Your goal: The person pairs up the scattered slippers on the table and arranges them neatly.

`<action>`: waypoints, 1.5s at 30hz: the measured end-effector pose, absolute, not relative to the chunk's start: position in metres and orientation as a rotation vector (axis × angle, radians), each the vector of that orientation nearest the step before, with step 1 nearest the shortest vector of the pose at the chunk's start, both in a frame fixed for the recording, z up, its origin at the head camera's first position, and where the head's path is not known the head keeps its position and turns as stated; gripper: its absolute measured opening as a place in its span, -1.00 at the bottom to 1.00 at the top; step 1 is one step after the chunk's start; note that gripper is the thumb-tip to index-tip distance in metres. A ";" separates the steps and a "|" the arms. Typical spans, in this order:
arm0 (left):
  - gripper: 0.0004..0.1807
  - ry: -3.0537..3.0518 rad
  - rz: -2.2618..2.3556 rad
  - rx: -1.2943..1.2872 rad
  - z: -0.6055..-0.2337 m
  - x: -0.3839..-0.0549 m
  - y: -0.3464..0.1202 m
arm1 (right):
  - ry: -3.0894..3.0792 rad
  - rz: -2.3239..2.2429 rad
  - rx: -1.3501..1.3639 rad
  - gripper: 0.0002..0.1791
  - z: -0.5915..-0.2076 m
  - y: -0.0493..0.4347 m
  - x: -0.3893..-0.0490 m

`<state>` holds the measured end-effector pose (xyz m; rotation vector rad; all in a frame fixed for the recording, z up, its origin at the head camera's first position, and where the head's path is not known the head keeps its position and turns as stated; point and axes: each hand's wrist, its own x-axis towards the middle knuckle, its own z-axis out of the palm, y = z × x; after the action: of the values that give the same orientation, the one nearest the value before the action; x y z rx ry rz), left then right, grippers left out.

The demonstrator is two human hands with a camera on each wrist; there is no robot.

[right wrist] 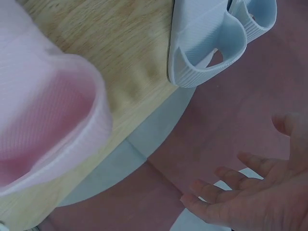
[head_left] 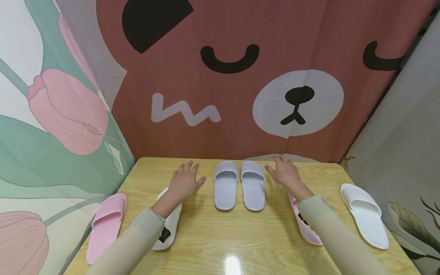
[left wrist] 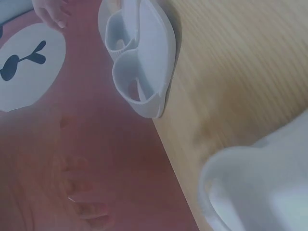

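Two light grey slippers, a left one (head_left: 225, 193) and a right one (head_left: 253, 193), lie side by side at the middle of the table's far part. My left hand (head_left: 185, 181) is held to their left with fingers spread, holding nothing. Below it, a white slipper (head_left: 174, 225) with a black patch is partly hidden by the forearm. To the pair's right, my right hand (head_left: 284, 173) is empty too, its fingers extended. Its sleeve covers part of a pink slipper (head_left: 309, 233), whose strap (right wrist: 86, 115) shows large in the right wrist view.
Another pink slipper (head_left: 107, 229) lies near the wooden table's (head_left: 206, 244) left edge, another white slipper (head_left: 369, 221) near its right edge. A curtain with a bear print (head_left: 233, 99) hangs behind. Printed fabric borders the left (head_left: 20, 160) and right (head_left: 405, 152) sides.
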<state>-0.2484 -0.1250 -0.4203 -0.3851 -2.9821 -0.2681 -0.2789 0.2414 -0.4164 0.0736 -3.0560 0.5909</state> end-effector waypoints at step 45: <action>-0.24 -3.035 -0.338 -0.342 -0.435 -0.212 -0.173 | -3.060 0.570 -0.033 -0.17 -0.417 0.309 -0.258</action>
<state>-0.2123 -0.1726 -0.4352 -0.3421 -3.0355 -0.3383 -0.2584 0.3087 -0.4175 -0.0326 -3.0596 0.5704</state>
